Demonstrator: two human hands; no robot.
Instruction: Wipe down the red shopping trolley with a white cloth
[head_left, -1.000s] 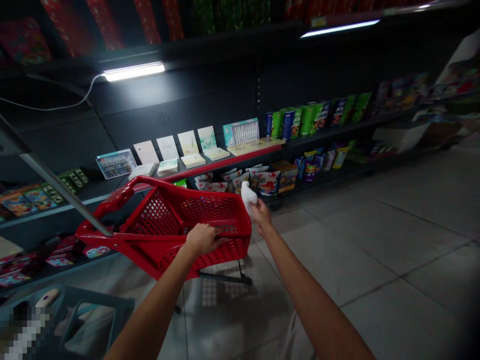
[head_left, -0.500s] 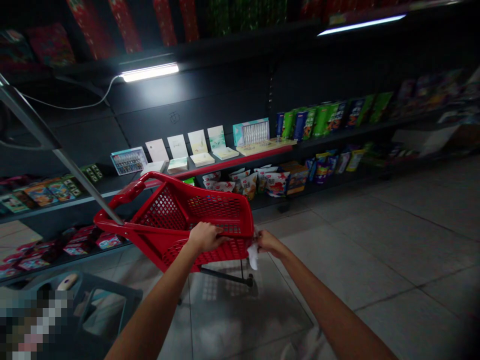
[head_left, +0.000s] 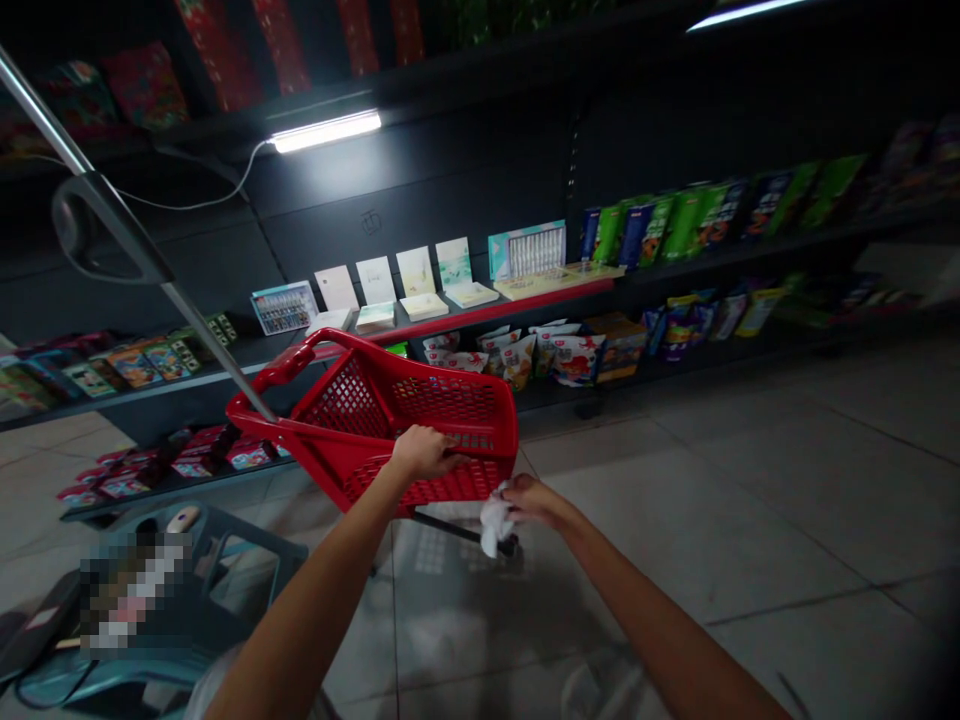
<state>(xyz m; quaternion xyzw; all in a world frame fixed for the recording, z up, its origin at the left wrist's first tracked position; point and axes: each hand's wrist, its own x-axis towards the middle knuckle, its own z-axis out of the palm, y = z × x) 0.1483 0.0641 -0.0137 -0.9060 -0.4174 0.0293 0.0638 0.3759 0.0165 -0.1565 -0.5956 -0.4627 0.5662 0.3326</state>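
Observation:
A red plastic shopping cart (head_left: 454,395) with latticed walls stands in front of me, with nothing visible inside its basket. My left hand (head_left: 426,452) is closed over the near top rim of the cart. Just off the cart's right front corner, my right hand (head_left: 531,498) pinches a crumpled white cloth (head_left: 495,520). The cloth hangs down from the fingers, close to the lower corner; whether it touches the plastic I cannot tell.
A metal pole (head_left: 219,350) slants up from the cart's handle end. Behind it run dark shelves with notebooks (head_left: 418,300), green and blue packets (head_left: 684,222) and snack bags (head_left: 577,358). At lower left stands a grey-blue plastic stool (head_left: 289,552) with items on top.
My right hand has moved down from the cart's corner with the cloth, and more of the cloth shows. My left hand stays on the rim. The view has shifted left.

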